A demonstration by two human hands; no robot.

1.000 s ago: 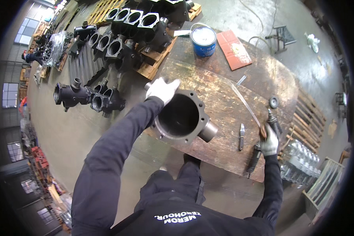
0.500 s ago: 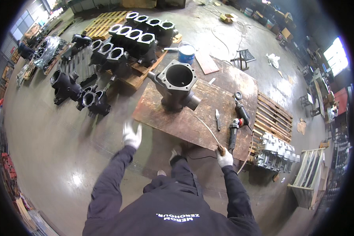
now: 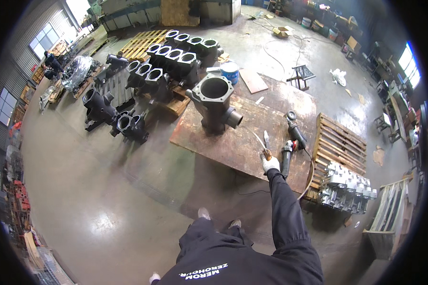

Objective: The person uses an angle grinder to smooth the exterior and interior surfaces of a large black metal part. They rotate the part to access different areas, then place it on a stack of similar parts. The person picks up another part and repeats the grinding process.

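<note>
**Gloved hand on a thin tool at the plate's edge**

The person stands back from the rusty steel plate (image 3: 233, 142) on the floor and stretches the right hand (image 3: 270, 164), in a white glove, out over its near edge. The hand is closed around the handle of a thin, pale rod-like tool (image 3: 258, 141); it may be a file or a wire brush, but it is too small to tell. Just beside the hand lies an angle grinder (image 3: 287, 155), with a second grinder (image 3: 294, 128) behind it. The dark cast housing (image 3: 215, 104) stands upright on the plate, well apart from the hand. The left hand is out of view. The step in hand looks like tool handling; working the housing calls for stepping closer.
</note>
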